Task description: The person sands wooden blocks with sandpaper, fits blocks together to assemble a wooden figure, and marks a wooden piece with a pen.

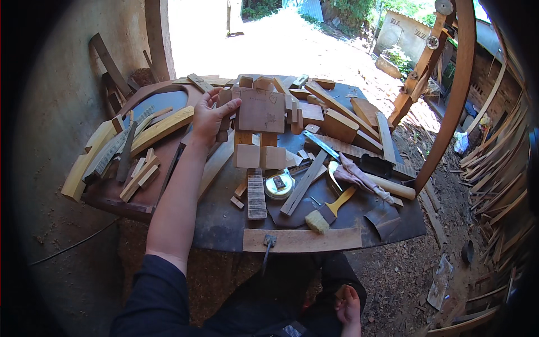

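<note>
Desk [216, 236] is dark, loaded with wood offcuts. Block assembly [260, 109], square panel with a heart drawn on it, sits over the middle, smaller blocks around and below; can't tell from here if it's resting or lifted. Left hand [210, 119] has its fingers clamped on the block at the assembly's left side, thumb toward us. Right hand [349, 306] is down by the lap, fingers curled; can't tell if they grip anything.

Containers: black hollow piece [376, 166] right of centre, beside a pale cloth [359, 177], contents not readable. Round pale case [274, 194] sits below the assembly, small dark block [279, 182] on top; inside not visible. Yellow-handled brush [328, 213] lies near the front edge.
</note>
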A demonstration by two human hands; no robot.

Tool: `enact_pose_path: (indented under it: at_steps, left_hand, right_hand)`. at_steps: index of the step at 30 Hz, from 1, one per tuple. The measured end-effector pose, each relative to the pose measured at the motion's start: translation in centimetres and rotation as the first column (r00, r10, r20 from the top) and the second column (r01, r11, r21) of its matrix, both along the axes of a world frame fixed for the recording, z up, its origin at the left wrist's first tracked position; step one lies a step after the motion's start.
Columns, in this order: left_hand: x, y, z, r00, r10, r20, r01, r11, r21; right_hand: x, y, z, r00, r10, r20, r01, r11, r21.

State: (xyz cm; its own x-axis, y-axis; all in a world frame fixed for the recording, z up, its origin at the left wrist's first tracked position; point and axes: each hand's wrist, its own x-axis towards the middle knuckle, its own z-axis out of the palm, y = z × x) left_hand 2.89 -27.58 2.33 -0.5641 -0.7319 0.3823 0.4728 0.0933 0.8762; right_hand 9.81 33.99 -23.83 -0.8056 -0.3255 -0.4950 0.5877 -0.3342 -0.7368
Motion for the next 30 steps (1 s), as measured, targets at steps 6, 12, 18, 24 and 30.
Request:
enact_pose_path:
  at_steps: [6,12,18,24,30]
  left_hand:
    - [1.4,2.6,1.4,0.988,-0.107,-0.112,0.073,0.96,-0.27]
    - [3.2,3.5,2.9,0.991,-0.041,0.129,0.073,0.964,-0.255]
    - [2.3,5.8,2.6,0.998,-0.065,0.017,0.067,0.966,-0.25]
    - [3.3,8.8,4.4,0.998,0.02,-0.059,-0.045,0.88,-0.473]
    - [4.9,14.3,8.1,0.987,0.117,-0.114,-0.158,0.859,-0.486]
  right_hand:
    - [0.5,-0.3,0.3,0.997,0.062,-0.052,-0.062,0.998,0.002]
    - [0.5,-1.2,1.0,0.998,0.054,-0.04,-0.053,0.998,0.014]
    - [0.6,-1.4,1.0,0.997,0.071,-0.041,-0.072,0.997,-0.02]
    - [0.5,-1.7,1.3,0.997,0.074,-0.021,-0.075,0.996,-0.047]
    - [0.3,-1.2,1.0,0.996,0.084,0.005,-0.084,0.993,-0.078]
